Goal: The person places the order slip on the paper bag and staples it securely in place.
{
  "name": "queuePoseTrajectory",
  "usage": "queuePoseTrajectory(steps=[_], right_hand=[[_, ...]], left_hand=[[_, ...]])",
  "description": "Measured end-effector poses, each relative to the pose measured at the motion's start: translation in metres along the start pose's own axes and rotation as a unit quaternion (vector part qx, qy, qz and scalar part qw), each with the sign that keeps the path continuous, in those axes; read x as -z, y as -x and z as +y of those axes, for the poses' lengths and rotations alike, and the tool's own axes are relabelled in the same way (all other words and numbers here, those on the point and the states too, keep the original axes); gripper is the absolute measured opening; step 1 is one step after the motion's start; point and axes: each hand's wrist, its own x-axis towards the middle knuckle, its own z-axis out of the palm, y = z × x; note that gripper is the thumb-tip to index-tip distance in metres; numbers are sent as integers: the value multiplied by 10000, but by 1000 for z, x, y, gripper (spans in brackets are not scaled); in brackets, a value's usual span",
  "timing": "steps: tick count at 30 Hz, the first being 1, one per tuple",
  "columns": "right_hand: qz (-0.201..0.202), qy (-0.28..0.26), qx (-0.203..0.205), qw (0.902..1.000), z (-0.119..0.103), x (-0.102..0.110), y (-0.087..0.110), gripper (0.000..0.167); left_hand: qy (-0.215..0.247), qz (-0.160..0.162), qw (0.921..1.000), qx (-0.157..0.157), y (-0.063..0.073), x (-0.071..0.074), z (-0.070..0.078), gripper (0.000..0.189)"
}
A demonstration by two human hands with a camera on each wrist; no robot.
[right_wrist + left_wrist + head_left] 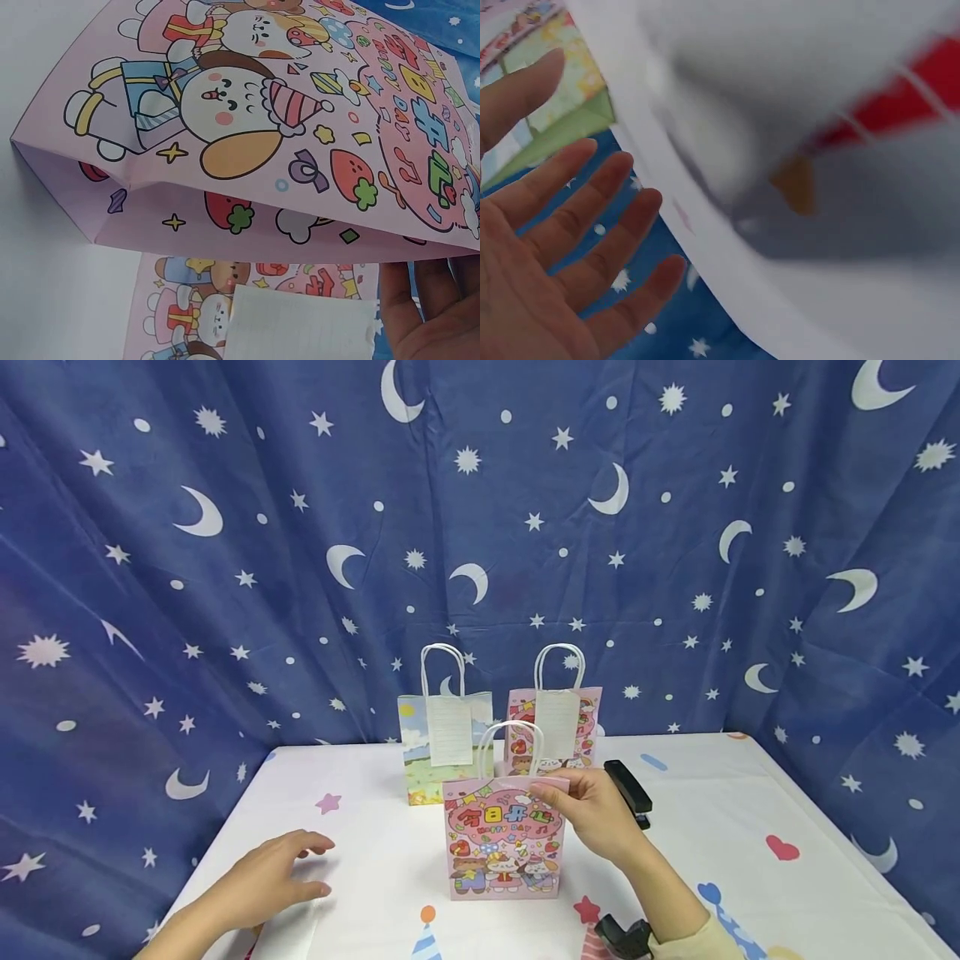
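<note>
A pink paper gift bag [506, 843] with cartoon animals and white rope handles stands upright near the middle of the table. My right hand [592, 810] pinches its upper right edge between thumb and fingers. In the right wrist view, the fingers [401, 307] are partly hidden behind the bag's side [247, 202]. My left hand [270, 877] hovers at the left of the table, apart from the bag. Its palm [517, 300] and spread fingers show in the left wrist view, holding nothing. A blurred white shape [720, 127] lies close to that camera.
Behind stand a landscape-print bag [416, 760] and a second pink bag [517, 739], each with a white paper slip [450, 735] at its handles. A black stapler [628, 789] lies beyond my right hand. A white object [288, 935] sits under my left wrist. A starry curtain [480, 510] hangs behind.
</note>
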Motion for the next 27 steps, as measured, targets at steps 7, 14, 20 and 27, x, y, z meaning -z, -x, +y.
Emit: queuePoseTrajectory(steps=[7, 14, 20, 27], right_hand=[[6, -14, 37, 10000, 2, -1, 0, 19], [3, -41, 97, 9999, 3, 0, 0, 19], [0, -26, 59, 10000, 3, 0, 1, 19], [-29, -82, 81, 9999, 3, 0, 0, 19]], left_hand=[[-325, -105, 9987, 370, 12, -1, -22, 61], [-570, -62, 9972, 472, 15, -9, -26, 62], [-630, -54, 9972, 389, 15, -11, -27, 55], [-542, -67, 9983, 210, 15, -12, -30, 50]])
